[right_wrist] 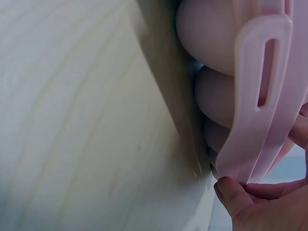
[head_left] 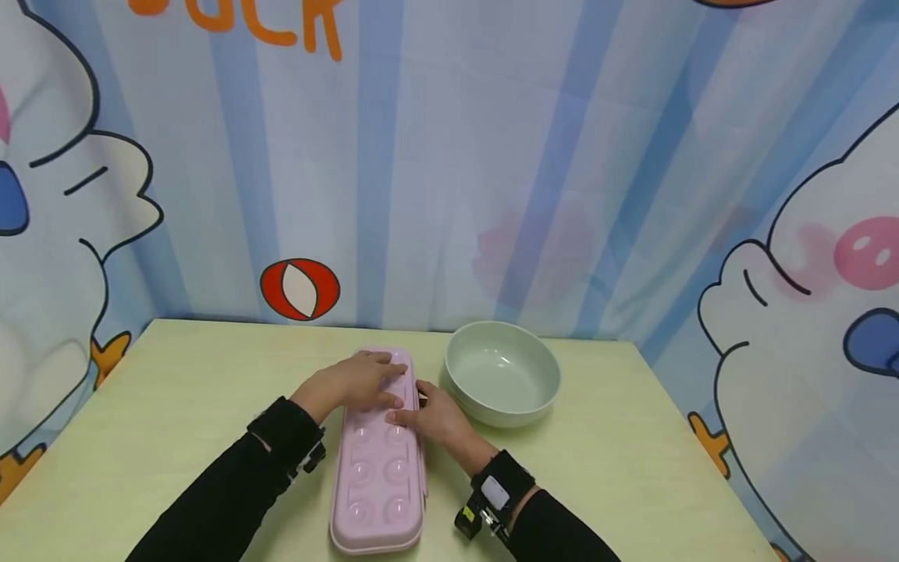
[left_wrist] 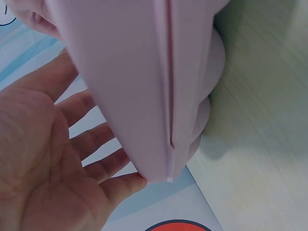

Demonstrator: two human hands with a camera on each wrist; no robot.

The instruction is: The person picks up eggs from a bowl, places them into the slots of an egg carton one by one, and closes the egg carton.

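A long pink egg box (head_left: pixel 378 476) with rounded bumps in rows lies lengthwise on the table. My left hand (head_left: pixel 357 382) rests on its far half, fingers spread over the top; in the left wrist view those fingertips (left_wrist: pixel 123 186) touch the box's surface. At the right long side, my right hand (head_left: pixel 444 421) grips the edge, thumb on top and fingers down the side. The right wrist view shows a slotted side latch (right_wrist: pixel 260 91) on the box, with the right fingertips (right_wrist: pixel 230 188) right at its end. The box's inside is hidden.
A pale green bowl (head_left: pixel 502 371) stands just right of the box's far end, close by the right hand. The light yellow table (head_left: pixel 211 390) ends at a cartoon-printed curtain (head_left: pixel 435 156) behind. Both wrists wear black straps with small cameras.
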